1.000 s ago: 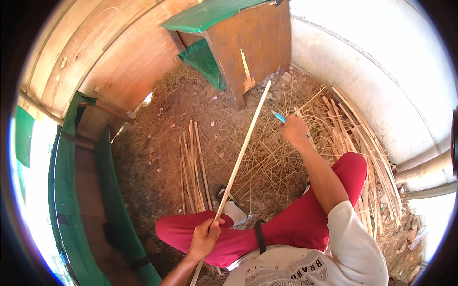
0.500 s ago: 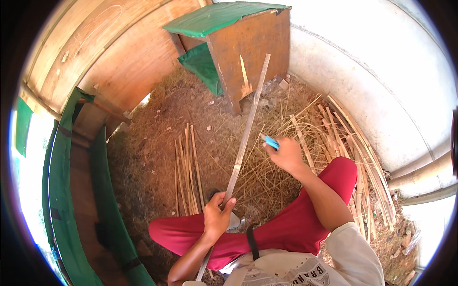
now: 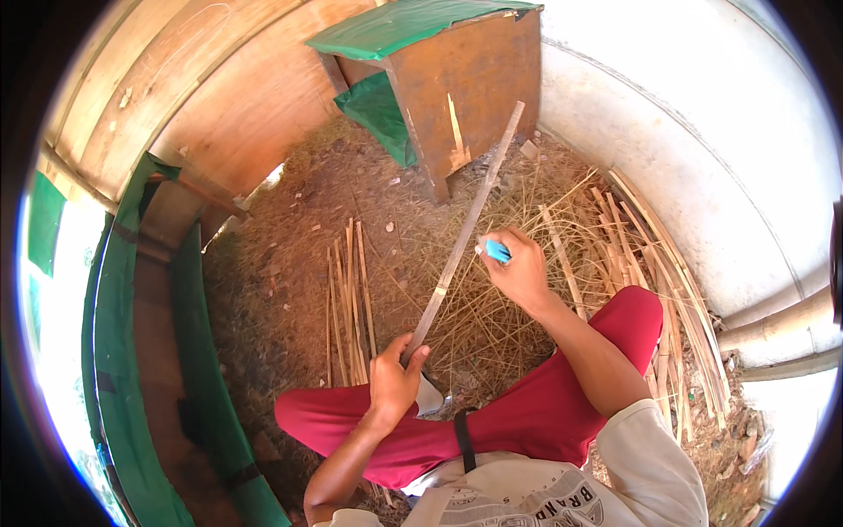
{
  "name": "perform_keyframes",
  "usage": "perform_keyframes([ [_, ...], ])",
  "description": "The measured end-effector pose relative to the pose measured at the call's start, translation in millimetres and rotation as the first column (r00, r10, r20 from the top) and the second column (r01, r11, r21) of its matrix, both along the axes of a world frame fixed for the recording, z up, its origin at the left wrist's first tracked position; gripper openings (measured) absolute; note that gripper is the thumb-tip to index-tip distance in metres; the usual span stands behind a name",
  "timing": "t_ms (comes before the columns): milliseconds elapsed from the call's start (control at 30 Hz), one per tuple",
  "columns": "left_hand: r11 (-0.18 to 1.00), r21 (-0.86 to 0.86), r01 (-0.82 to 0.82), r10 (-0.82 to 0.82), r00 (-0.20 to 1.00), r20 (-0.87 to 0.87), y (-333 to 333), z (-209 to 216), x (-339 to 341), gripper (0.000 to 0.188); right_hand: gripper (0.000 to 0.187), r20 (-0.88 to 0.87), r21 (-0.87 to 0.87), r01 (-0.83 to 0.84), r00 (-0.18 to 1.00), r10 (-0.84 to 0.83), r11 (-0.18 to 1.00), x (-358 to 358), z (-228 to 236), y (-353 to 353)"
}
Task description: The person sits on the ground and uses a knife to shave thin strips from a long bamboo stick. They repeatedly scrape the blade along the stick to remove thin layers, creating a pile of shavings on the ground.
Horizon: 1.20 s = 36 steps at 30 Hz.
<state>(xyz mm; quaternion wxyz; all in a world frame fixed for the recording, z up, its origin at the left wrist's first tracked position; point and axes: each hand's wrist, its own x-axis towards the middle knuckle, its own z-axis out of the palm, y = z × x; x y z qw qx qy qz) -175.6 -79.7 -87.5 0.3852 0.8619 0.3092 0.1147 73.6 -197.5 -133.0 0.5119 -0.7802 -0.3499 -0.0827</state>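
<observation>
My left hand grips the near end of a long thin bamboo strip that slants up and away toward the wooden cabinet. My right hand is closed on a small tool with a blue handle, held just right of the strip's middle; its blade is hidden. I sit on the ground with legs in red trousers folded under the strip.
A bundle of cut bamboo slats lies on the dirt left of the strip. More slats and loose shavings pile along the white wall. A wooden cabinet with a green top stands ahead. A green-edged wooden bench runs along the left.
The right hand with the blue tool has drawn back along the strip toward my body. The left hand has shifted up with the strip, whose far end now reaches the cabinet.
</observation>
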Motion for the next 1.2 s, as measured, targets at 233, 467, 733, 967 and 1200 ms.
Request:
perform_keyframes([
  [233,0.935,0.337,0.111,-0.103,0.994,-0.042,33.7,24.8,13.9,0.031,0.040,0.252,0.011,-0.064,0.966,0.059,0.998,-2.6,1.9,-3.6],
  [467,0.940,0.294,0.174,-0.180,0.984,-0.008,55.4,41.9,23.8,0.029,0.041,0.262,0.089,-0.002,0.965,-0.022,0.996,10.0,2.4,-4.6],
  [733,0.967,0.174,0.188,-0.200,0.978,0.052,61.8,24.6,10.0,0.028,0.035,0.401,0.099,-0.052,0.916,0.008,0.994,11.8,-1.5,-5.8],
  [967,0.977,0.142,0.158,-0.164,0.986,0.026,64.2,23.4,1.4,0.031,0.030,0.379,0.072,-0.048,0.925,0.018,0.996,6.1,0.2,-0.6],
  [1200,0.949,0.284,0.138,-0.137,0.990,-0.021,64.2,33.2,8.5,0.033,0.034,0.389,0.053,-0.027,0.921,0.005,0.998,10.5,-8.0,2.0],
])
